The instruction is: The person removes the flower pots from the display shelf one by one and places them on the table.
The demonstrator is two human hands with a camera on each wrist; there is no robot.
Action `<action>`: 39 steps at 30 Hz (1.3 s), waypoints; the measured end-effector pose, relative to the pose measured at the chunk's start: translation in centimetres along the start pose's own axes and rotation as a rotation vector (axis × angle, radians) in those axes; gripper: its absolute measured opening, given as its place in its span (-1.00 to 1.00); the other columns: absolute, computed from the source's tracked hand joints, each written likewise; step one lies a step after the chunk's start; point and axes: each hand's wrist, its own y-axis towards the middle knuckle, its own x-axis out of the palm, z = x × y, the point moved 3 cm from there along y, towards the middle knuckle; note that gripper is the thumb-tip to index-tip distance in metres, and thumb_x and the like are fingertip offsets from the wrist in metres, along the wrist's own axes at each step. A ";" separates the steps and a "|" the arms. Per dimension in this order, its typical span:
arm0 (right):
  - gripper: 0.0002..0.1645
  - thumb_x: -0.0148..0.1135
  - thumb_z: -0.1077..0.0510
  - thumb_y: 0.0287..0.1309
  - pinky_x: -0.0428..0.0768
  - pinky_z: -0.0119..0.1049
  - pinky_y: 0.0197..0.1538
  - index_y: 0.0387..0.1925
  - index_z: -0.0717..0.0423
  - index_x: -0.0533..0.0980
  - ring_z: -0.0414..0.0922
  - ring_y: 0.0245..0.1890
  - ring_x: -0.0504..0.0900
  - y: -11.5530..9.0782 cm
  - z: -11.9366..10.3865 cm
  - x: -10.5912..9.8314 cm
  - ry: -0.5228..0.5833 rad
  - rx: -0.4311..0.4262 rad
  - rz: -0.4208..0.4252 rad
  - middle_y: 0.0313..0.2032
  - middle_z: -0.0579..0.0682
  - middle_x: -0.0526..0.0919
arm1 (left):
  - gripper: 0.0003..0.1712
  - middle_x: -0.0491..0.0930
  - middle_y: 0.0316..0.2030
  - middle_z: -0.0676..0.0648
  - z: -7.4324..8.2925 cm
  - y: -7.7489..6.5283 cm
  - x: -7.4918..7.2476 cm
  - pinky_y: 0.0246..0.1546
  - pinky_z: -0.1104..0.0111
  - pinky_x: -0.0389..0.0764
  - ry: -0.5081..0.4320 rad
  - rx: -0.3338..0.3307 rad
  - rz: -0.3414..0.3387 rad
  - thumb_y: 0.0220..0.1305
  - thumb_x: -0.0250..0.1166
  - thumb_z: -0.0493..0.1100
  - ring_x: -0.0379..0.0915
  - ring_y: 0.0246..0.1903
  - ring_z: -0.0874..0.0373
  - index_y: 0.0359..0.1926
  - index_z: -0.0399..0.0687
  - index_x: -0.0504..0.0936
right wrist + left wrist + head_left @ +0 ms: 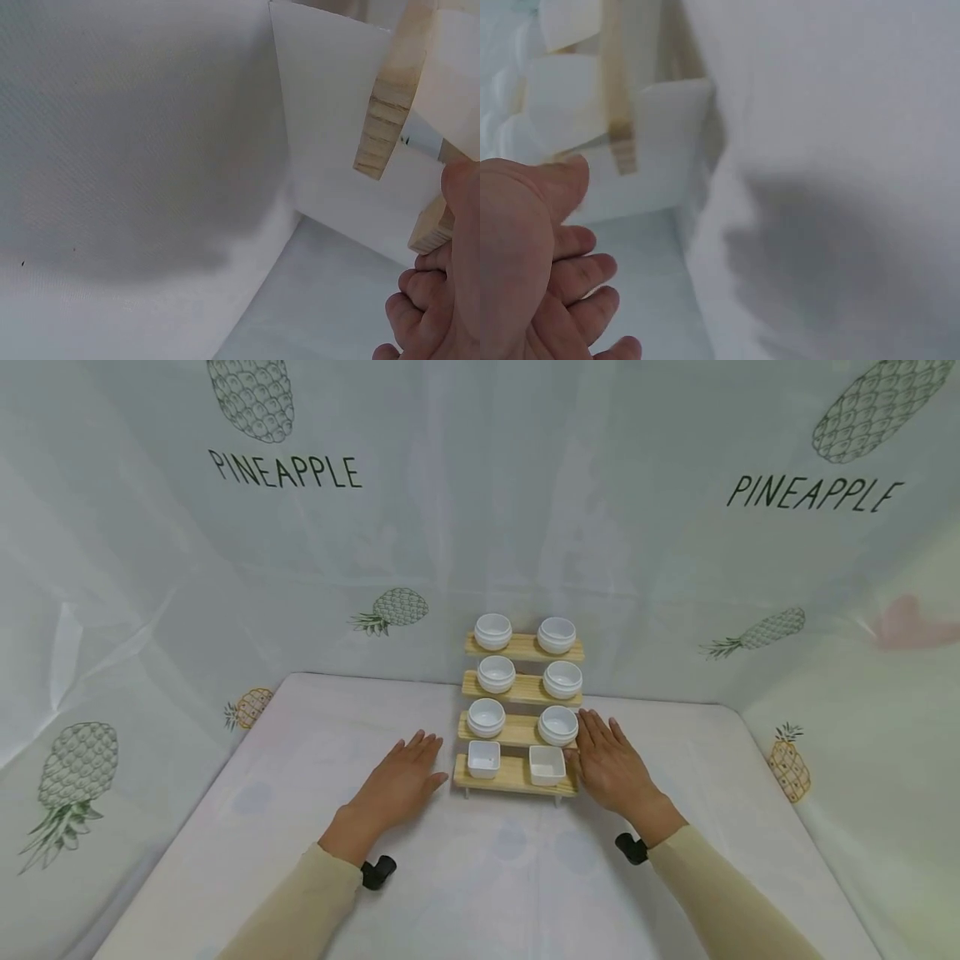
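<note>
A stepped display stand (516, 772) with several wooden shelves on white side supports stands mid-table in the head view. Paired round white bowls (558, 725) sit on its upper shelves. Two square white dishes, one at the left (483, 760) and one at the right (547, 766), sit on the lowest shelf. My left hand (401, 781) hovers just left of the stand, fingers extended, holding nothing. Along the stand's right side lies my right hand (613, 768), fingers straight and pointing away, its thumb by the right square dish. In the right wrist view its fingertips overlap a wooden shelf end (431, 229).
A pale cloth (480, 893) covers the table, with a curtain (525, 527) printed with pineapples hanging behind and at both sides. The table's back edge runs close behind the stand. A black wrist camera (377, 872) shows at my left wrist.
</note>
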 end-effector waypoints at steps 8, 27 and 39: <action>-0.22 -0.08 -0.04 0.67 0.11 0.25 0.59 0.57 0.47 0.10 0.30 0.59 0.18 0.0 -0.1 -0.1 -0.007 0.007 -0.005 0.56 0.39 0.20 | -0.29 0.37 0.51 -0.29 -0.4 -0.3 -3.6 0.56 -0.10 0.17 -0.015 -0.009 0.168 0.58 0.23 0.02 0.15 0.58 -0.20 0.54 -0.27 0.34; -0.21 -0.12 -0.05 0.69 0.10 0.24 0.59 0.57 0.48 0.08 0.30 0.60 0.16 0.1 -0.1 0.2 0.010 0.013 -0.026 0.57 0.39 0.17 | -0.32 0.57 0.11 -0.13 3.3 0.6 -1.8 0.15 -0.07 0.45 0.026 0.181 0.322 0.28 0.52 0.17 0.40 0.12 -0.12 0.30 -0.01 0.60; -0.22 -0.10 -0.03 0.68 0.11 0.26 0.58 0.56 0.49 0.09 0.32 0.59 0.18 0.1 -0.1 0.1 0.016 0.005 -0.019 0.56 0.42 0.19 | -0.25 0.56 0.01 -0.12 3.7 1.6 -0.7 0.15 -0.07 0.42 0.084 0.195 0.331 0.30 0.48 0.18 0.37 0.03 -0.08 0.39 -0.06 0.58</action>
